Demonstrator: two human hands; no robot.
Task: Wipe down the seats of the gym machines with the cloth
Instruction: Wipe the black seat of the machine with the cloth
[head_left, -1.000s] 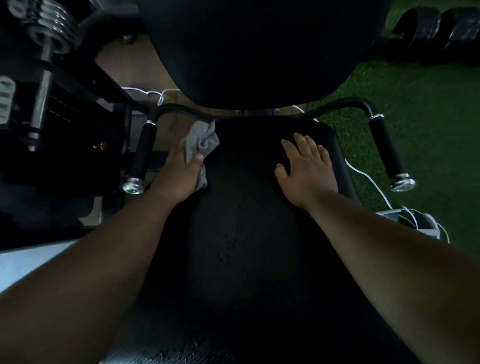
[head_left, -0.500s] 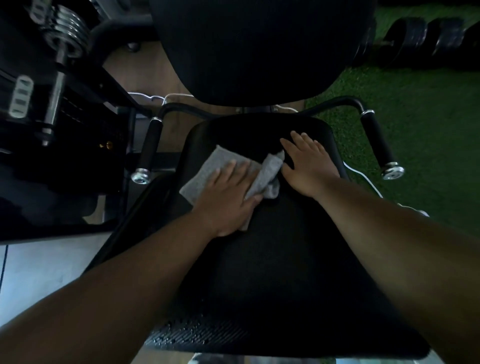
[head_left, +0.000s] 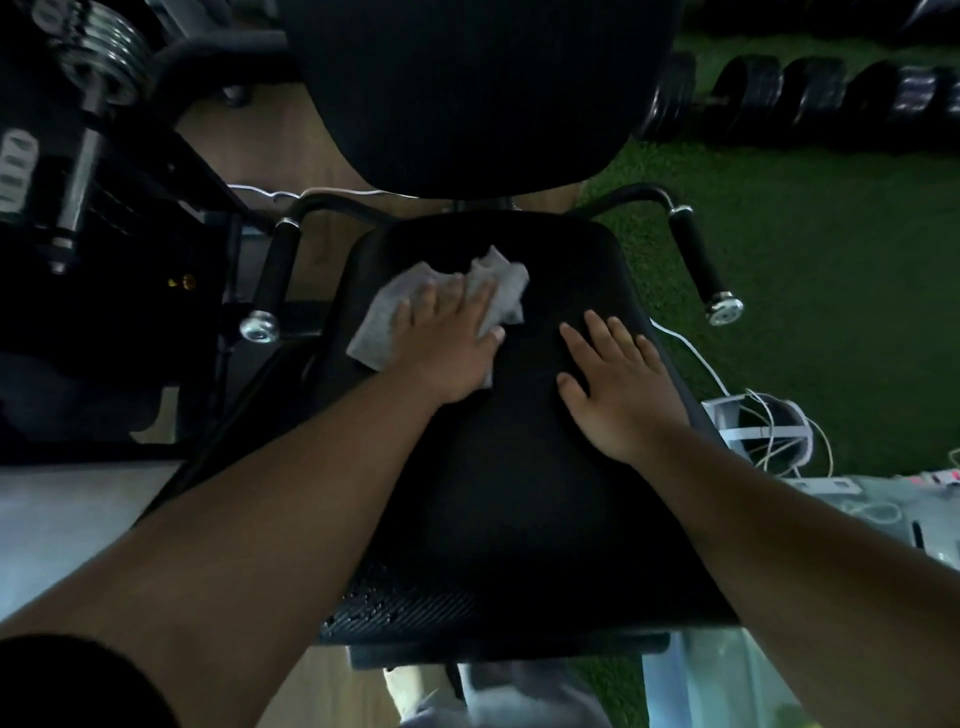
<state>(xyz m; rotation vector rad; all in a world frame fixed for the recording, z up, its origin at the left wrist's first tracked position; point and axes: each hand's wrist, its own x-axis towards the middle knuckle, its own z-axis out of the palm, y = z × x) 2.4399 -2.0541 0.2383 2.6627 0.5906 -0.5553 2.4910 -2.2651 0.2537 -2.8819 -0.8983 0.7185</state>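
Observation:
A black padded seat (head_left: 519, 499) of a gym machine fills the middle of the view, with its black backrest (head_left: 478, 88) rising behind. My left hand (head_left: 447, 343) lies flat on a grey cloth (head_left: 384, 317), pressing it onto the rear left part of the seat. The cloth is crumpled past my fingertips. My right hand (head_left: 618, 384) rests palm down on the right side of the seat, fingers spread, holding nothing.
Two black side handles with chrome caps flank the seat, the left handle (head_left: 272, 280) and the right handle (head_left: 704, 265). A weight stack and bar (head_left: 83, 135) stand at left. Dumbbells (head_left: 810, 98) lie on green turf at back right. White cables (head_left: 769, 426) lie right of the seat.
My left hand slid the cloth from the seat's left edge to its middle, then slightly back toward the rear left. My right hand drew away toward the right edge.

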